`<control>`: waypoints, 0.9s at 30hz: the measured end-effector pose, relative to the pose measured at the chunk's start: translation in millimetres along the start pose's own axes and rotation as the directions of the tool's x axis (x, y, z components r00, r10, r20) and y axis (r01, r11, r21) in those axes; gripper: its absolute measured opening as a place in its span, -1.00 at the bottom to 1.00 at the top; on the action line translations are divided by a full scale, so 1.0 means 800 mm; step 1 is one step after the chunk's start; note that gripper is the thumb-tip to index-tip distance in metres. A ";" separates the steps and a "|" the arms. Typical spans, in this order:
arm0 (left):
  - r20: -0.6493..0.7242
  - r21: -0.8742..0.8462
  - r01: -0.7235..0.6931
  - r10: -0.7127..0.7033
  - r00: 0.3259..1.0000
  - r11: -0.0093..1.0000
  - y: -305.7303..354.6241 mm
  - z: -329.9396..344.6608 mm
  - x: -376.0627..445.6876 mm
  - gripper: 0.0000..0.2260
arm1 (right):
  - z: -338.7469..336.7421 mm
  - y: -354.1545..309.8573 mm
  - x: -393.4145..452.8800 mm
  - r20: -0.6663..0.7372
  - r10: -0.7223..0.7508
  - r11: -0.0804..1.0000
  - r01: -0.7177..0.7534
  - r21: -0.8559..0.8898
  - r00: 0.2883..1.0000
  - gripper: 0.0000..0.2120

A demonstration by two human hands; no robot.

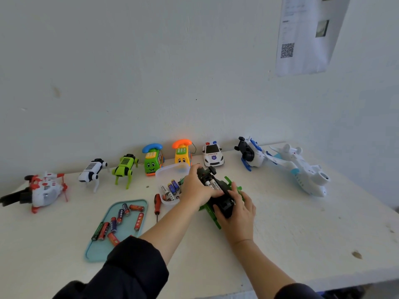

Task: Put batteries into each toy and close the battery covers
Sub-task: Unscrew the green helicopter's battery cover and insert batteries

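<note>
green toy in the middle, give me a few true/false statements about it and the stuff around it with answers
1. Both hands are on the green toy. True: the left hand and the right hand both grip it.
2. White batteries sit in its open compartment. True.
3. The screwdriver is held in the right hand. False: it lies on the table, between the blue tray and the clear tub.
4. The blue tray has nothing on it. False: several loose batteries lie on it.
5. The police car stands on the table by the wall. True.
</note>
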State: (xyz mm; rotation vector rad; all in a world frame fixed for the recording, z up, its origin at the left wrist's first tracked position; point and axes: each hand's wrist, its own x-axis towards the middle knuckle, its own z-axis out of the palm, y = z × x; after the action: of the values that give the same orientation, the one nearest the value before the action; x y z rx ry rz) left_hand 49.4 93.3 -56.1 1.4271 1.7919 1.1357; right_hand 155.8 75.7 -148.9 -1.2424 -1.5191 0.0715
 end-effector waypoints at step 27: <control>0.152 0.052 -0.010 0.002 0.988 0.999 0.008 -0.026 0.009 -0.83 | -0.005 0.002 0.003 -0.059 -0.104 0.990 0.098 -0.098 0.993 -0.67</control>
State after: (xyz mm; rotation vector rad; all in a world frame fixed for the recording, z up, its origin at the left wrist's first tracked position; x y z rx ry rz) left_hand 32.9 95.4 -40.1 1.5085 1.7229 0.9621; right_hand 159.9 75.5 -146.8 -1.2287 -1.5418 -0.1071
